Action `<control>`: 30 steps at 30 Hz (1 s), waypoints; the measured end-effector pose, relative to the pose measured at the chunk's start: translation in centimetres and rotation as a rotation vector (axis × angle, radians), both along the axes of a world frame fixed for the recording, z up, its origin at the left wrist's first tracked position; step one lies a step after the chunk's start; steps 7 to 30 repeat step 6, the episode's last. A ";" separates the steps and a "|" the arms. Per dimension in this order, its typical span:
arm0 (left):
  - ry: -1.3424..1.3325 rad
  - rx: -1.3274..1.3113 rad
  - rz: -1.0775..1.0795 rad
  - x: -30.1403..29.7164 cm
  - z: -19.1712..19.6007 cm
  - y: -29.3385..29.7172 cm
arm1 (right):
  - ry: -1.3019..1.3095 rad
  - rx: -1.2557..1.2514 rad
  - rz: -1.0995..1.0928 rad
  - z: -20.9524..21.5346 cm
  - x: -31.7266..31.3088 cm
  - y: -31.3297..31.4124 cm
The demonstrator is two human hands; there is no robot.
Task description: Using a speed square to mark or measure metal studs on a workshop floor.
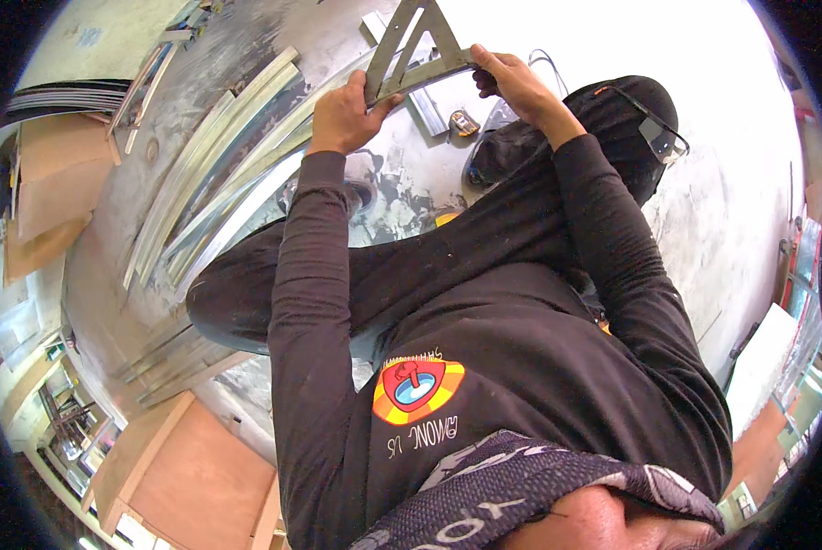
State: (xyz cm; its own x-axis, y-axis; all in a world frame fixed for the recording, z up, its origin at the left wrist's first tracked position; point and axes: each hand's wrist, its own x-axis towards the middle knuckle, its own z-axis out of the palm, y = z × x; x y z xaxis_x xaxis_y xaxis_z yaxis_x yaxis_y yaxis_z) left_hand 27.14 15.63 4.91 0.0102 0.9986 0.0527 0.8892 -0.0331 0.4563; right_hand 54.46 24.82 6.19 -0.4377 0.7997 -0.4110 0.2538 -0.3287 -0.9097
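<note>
On the dusty grey floor (411,183), our left hand (342,115) and right hand (516,82) grip a metal triangle frame (417,50) that could slip and fall.

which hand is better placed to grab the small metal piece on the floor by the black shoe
Right, probably. The right hand grips the triangular metal frame almost directly above the small metal piece; the left hand holds the frame's far corner, farther away.

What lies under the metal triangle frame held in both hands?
Under the triangle frame held by the left hand and right hand are grey floor, a flat metal strip and a small object. Whatever the frame's bars cover is hidden.
</note>
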 end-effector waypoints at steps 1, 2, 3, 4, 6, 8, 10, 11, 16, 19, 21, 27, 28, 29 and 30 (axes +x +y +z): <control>-0.031 -0.039 -0.024 -0.2 0.4 0.3 | -0.005 0.038 0.020 0.1 0.0 0.3; -0.065 -0.078 -0.057 -0.3 0.6 0.6 | -0.007 0.044 0.015 -0.1 0.4 0.3; -0.067 -0.066 -0.067 -0.2 0.9 0.9 | 0.007 0.076 0.008 -0.2 0.8 0.4; -0.082 -0.086 -0.085 0.0 1.4 1.4 | 0.018 0.115 -0.004 0.0 1.4 0.6; -0.112 -0.065 -0.158 1.8 2.3 3.8 | 0.014 0.147 -0.041 1.1 2.3 0.1; -0.112 -0.065 -0.158 1.8 2.3 3.8 | 0.014 0.147 -0.041 1.1 2.3 0.1; -0.112 -0.065 -0.158 1.8 2.3 3.8 | 0.014 0.147 -0.041 1.1 2.3 0.1; -0.112 -0.065 -0.158 1.8 2.3 3.8 | 0.014 0.147 -0.041 1.1 2.3 0.1; -0.112 -0.065 -0.158 1.8 2.3 3.8 | 0.014 0.147 -0.041 1.1 2.3 0.1; -0.112 -0.065 -0.158 1.8 2.3 3.8 | 0.014 0.147 -0.041 1.1 2.3 0.1; -0.112 -0.065 -0.158 1.8 2.3 3.8 | 0.014 0.147 -0.041 1.1 2.3 0.1; -0.112 -0.065 -0.158 1.8 2.3 3.8 | 0.014 0.147 -0.041 1.1 2.3 0.1; -0.112 -0.065 -0.158 1.8 2.3 3.8 | 0.014 0.147 -0.041 1.1 2.3 0.1; -0.112 -0.065 -0.158 1.8 2.3 3.8 | 0.014 0.147 -0.041 1.1 2.3 0.1; -0.112 -0.065 -0.158 1.8 2.3 3.8 | 0.014 0.147 -0.041 1.1 2.3 0.1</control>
